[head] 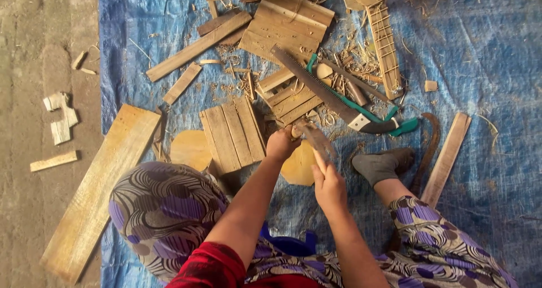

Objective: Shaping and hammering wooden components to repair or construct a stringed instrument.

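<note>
I sit on a blue tarp point(480, 68) among wood pieces. My left hand point(281, 145) is closed around a small piece of wood point(295, 131), held just above a rounded flat wooden piece point(298, 166). My right hand point(328, 185) grips the handle of a curved blade point(316, 139), which is blurred. The blade's tip meets the small wood piece next to my left hand. Both hands are close together in front of my knees.
A handsaw with a green handle point(339, 103) lies just beyond the hands. Slatted wooden panels point(232, 132) point(291, 25), a fretted wooden neck point(384, 39), a long plank point(101, 192), a narrow board point(449, 155) and shavings surround me. My grey-socked foot point(384, 164) rests at right.
</note>
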